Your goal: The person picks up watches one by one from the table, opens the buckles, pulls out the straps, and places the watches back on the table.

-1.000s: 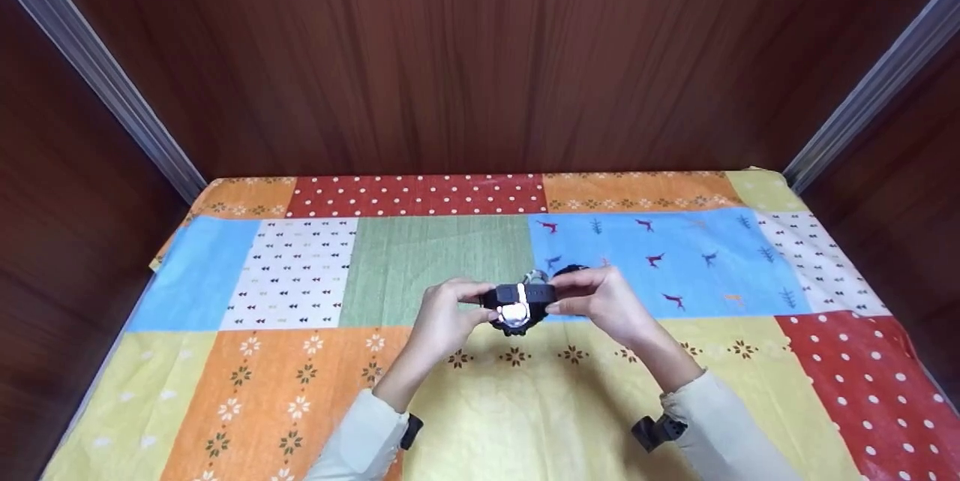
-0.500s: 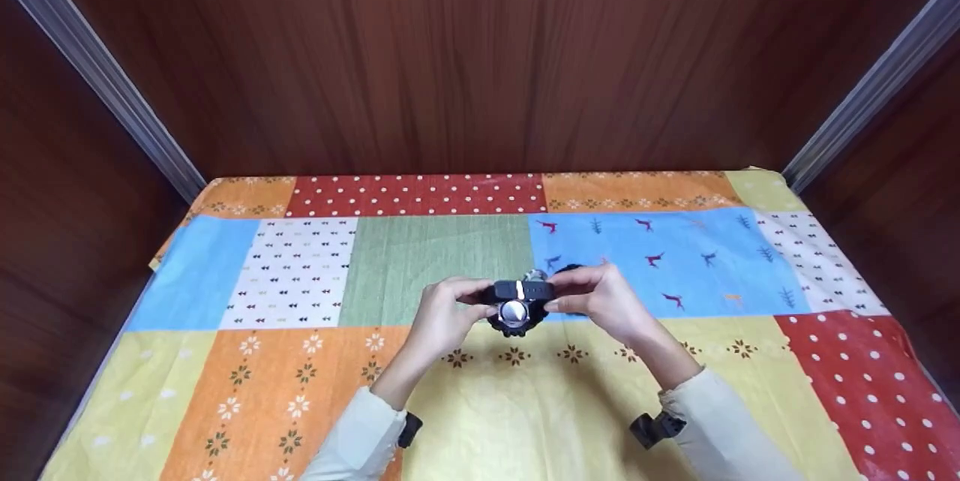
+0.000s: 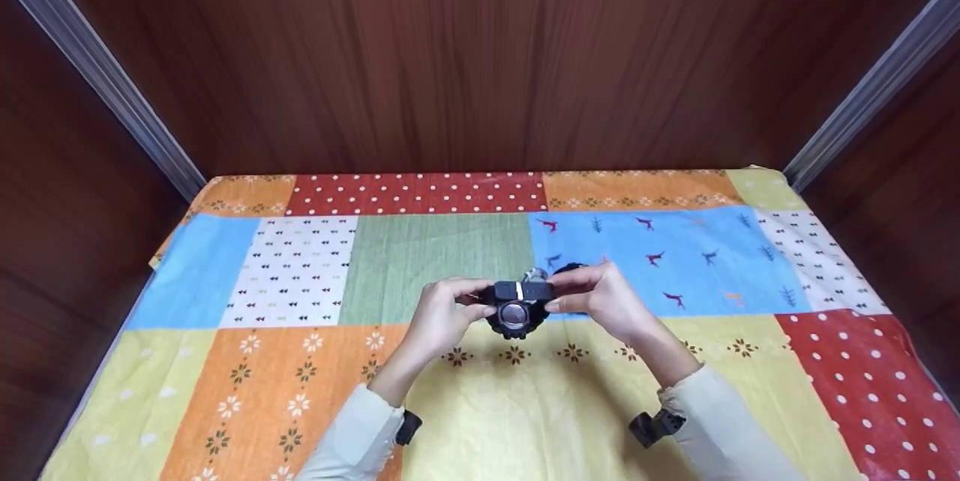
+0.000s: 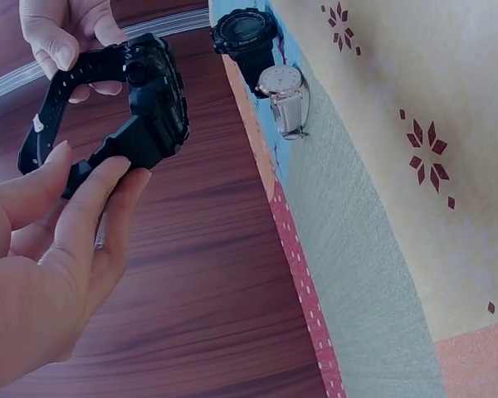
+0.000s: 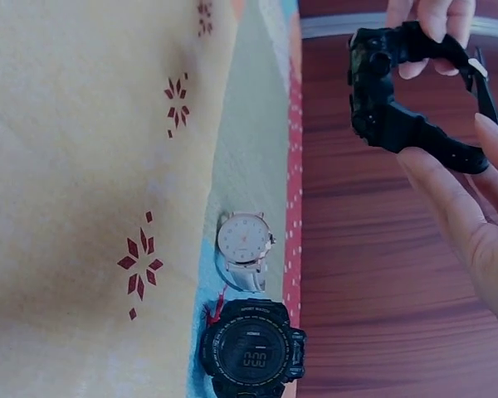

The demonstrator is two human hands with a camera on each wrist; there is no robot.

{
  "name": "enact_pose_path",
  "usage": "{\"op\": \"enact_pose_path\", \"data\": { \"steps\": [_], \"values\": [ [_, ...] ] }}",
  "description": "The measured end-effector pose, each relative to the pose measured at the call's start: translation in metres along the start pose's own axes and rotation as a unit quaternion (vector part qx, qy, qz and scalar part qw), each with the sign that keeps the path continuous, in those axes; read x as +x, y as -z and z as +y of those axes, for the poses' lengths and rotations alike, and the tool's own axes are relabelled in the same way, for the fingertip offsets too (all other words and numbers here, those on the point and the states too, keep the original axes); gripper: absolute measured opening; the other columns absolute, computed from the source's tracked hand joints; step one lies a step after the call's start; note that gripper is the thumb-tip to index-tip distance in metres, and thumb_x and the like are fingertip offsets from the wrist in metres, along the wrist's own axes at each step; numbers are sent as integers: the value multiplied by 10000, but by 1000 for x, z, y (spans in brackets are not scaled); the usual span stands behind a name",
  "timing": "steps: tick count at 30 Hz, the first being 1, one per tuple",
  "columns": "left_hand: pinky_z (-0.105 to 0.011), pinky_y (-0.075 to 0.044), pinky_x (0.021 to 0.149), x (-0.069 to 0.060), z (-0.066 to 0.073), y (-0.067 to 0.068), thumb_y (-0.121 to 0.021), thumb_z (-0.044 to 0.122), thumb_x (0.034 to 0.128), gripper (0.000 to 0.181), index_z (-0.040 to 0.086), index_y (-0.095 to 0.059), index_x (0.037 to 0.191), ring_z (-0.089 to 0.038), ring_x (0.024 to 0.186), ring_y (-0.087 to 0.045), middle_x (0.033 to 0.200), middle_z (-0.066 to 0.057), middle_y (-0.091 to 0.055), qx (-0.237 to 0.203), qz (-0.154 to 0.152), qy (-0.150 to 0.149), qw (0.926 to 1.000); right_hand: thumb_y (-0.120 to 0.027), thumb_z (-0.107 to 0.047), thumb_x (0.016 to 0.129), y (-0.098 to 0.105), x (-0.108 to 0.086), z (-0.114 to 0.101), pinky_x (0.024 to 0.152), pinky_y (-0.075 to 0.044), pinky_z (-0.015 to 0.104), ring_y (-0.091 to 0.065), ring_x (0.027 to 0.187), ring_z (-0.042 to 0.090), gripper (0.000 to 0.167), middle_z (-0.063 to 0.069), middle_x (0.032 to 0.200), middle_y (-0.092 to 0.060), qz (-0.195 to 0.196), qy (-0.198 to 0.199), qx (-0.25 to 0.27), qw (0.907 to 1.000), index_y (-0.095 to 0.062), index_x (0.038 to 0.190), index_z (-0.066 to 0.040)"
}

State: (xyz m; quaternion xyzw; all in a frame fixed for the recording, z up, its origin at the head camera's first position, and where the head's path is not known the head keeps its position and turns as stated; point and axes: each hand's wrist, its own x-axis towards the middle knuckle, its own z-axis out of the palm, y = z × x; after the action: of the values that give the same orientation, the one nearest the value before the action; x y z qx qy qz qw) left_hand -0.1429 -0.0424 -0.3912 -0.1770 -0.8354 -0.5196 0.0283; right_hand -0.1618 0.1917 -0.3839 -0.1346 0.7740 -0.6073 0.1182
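A black wristwatch (image 3: pixel 534 291) is held above the cloth, its strap closed into a loop with a pale band across it. My left hand (image 3: pixel 442 320) pinches one side of the loop between thumb and fingers; my right hand (image 3: pixel 607 302) pinches the opposite side. In the left wrist view the chunky watch case (image 4: pixel 159 99) faces away from the palms, with the left hand (image 4: pixel 54 240) nearer the camera. Both hands also show in the right wrist view, where the right hand (image 5: pixel 485 224) grips the strap (image 5: pixel 448 149).
Beyond the held watch, a watch with a pale dial (image 5: pixel 245 239) lies on the patchwork cloth (image 3: pixel 442 248). Beside it is a second black digital watch (image 5: pixel 251 352), partly behind the right hand in the head view. Brown wooden panels (image 3: pixel 480 61) stand behind and at both sides.
The held watch has tilted slightly, and the bright glare on its round metallic part and strap band has faded. Both hands keep nearly the same place and grip.
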Motion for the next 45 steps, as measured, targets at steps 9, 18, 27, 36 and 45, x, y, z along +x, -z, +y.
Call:
{"op": "enact_pose_path", "data": {
  "steps": [9,18,27,36,45],
  "values": [
    [-250,-513,700,1,-2,2,-685,-25,764,279,-13,-674,1042,-251,861,-625,1006,-154,-658,-412,-99,258,9988,-733,13,699,2,-2,-2,753,-516,298,-625,763,189,351,192,927,-647,15,-139,-16,9999,-638,1024,107],
    [-266,-515,702,-1,-8,2,-671,-49,760,281,-48,-662,1041,-256,861,-632,979,-173,-660,-656,-191,288,9972,-746,10,686,3,-3,3,740,-519,295,-607,748,166,353,158,890,-651,59,-167,20,9998,-641,1006,116],
    [-256,-516,698,-1,-8,3,-666,-50,770,299,-55,-646,1069,-235,845,-623,999,-182,-652,-999,-250,633,9927,-722,44,703,4,-4,4,755,-516,324,-635,750,177,360,200,909,-651,-41,-158,270,9995,-611,1029,151],
    [-258,-517,724,-2,-9,3,-670,-40,775,335,-89,-611,1101,-251,870,-626,1045,-222,-627,-1162,-342,705,9901,-722,37,702,5,-4,5,750,-518,321,-637,745,191,356,240,918,-642,-77,-129,179,9997,-617,1025,143],
    [-263,-516,734,-3,-9,3,-660,-46,783,326,-97,-607,1101,-225,868,-624,1043,-231,-624,-1422,-372,758,9862,-695,73,716,5,-5,5,758,-512,342,-647,745,181,347,281,918,-630,-208,-14,414,9989,-593,1031,177]
  ]
}}
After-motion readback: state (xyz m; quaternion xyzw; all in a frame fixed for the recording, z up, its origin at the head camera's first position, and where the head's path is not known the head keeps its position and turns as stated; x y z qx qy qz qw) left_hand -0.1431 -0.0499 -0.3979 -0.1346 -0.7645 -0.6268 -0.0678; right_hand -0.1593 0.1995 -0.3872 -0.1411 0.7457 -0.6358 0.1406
